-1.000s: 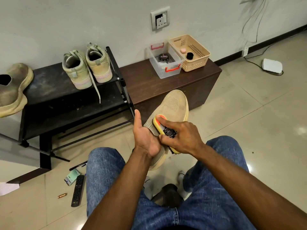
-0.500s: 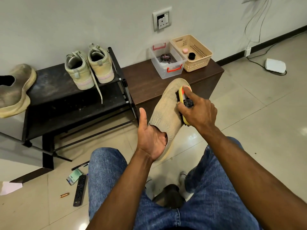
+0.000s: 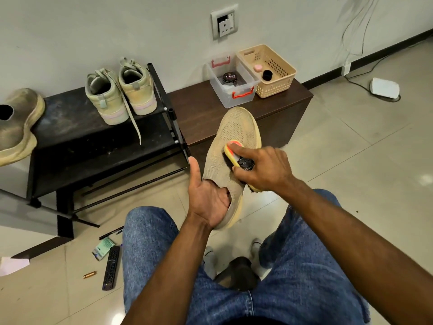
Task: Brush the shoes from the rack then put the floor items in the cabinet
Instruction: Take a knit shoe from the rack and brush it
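Observation:
A beige knit shoe is held up in front of my knees, toe pointing away. My left hand has its fingers inside the shoe's opening, thumb raised beside it. My right hand grips a yellow and orange brush whose dark bristles press on the shoe's upper. On the black rack stand a pair of pale green sneakers and a dusty tan shoe at the left edge. On the floor lie a black remote, a green packet, a pen and a small brass cylinder.
A low brown cabinet stands right of the rack, carrying a clear box with a polish tin and a beige basket. A white device with a cable lies on the tiles at right. A pink paper lies at left.
My right hand drew the brush from the shoe's toe back toward its middle. Half a second earlier it had swept forward from the heel. The left hand kept its hold.

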